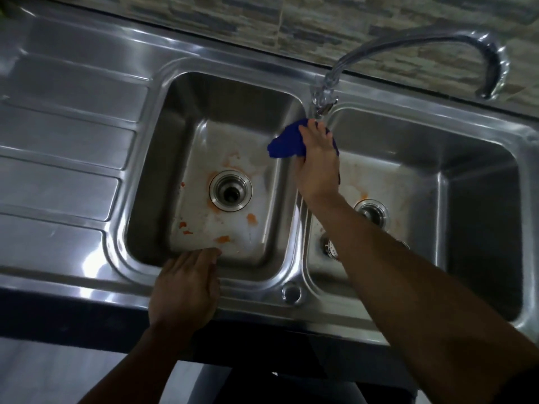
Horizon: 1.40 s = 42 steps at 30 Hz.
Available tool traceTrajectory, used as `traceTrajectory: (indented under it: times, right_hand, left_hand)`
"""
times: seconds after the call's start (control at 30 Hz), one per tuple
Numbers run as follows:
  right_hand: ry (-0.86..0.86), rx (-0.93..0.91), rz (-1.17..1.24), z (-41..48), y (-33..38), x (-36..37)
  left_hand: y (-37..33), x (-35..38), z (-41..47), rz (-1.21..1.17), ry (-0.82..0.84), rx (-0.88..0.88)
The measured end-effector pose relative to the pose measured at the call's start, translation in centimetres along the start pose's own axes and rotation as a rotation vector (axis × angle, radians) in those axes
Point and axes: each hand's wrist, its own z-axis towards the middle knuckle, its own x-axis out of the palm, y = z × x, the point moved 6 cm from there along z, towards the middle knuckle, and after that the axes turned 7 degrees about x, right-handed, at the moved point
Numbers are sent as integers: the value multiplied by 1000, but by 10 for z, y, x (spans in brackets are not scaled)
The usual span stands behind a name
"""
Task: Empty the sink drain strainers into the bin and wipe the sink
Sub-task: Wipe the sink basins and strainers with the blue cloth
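Steel double sink, tiled wall behind: right hand clamps blue cloth under tap; left hand, fingers together, flat on rim. Left drain open, orange residue unwiped; wiping apparently barely begun.

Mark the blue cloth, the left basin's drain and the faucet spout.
blue cloth (284, 145): head view, free end left of the hand.
left basin's drain (230, 191): head view, dark centre.
faucet spout (414, 42): head view, top of arch.

**We're in a home kitchen**

We see a stainless steel double-bowl sink with a ribbed drainboard on its left, a curved swivel tap behind it, and stone-patterned wall tiles running along the back. Orange food smears dot the left basin.
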Motion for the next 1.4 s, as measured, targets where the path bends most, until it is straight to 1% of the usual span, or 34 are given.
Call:
traceTrajectory:
  times: [0.17, 0.3, 0.43, 0.5, 0.57, 0.67, 0.73, 0.8, 0.9, 1.1, 1.27, 1.37, 1.4]
  right_hand:
    - [-1, -28, 22, 5, -2, -2]
    - [71, -11, 43, 12, -3, -4]
    - [93, -35, 35, -20, 2, -9]
    - [112, -26, 53, -50, 2, -11]
    - [169, -17, 63, -83, 1, -7]
    - [196, -27, -119, -115, 2, 5]
    - [186, -1, -191, -115, 3, 8]
    - [206, 27, -118, -99, 2, 9]
    - [208, -5, -10, -59, 4, 9]
    - [90, -108, 228, 21, 20, 10]
    - [-89, -8, 484, 58, 39, 19]
    - [-186, 110, 506, 81, 49, 27]
    - [-210, 115, 509, 85, 54, 32]
  left_hand:
    - [1, 1, 2, 2, 20, -13]
    - [1, 0, 0, -2, -13, -7]
    - [12, 5, 12, -68, 1, 12]
    - [21, -1, 23, -125, -33, 71]
    - [37, -14, 38, -99, -105, 118]
    - [70, -40, 58, -41, -213, 101]
    - [90, -55, 68, -3, -252, 99]
    - [110, -63, 76, -24, -244, 86]
    - [133, -69, 86, -130, -192, 22]
    - [140, -72, 97, -2, -244, 45]
    - [146, -68, 100, 9, -235, 38]
    - [148, -66, 101, 12, -228, 27]
    - [148, -66, 101, 11, -229, 21]
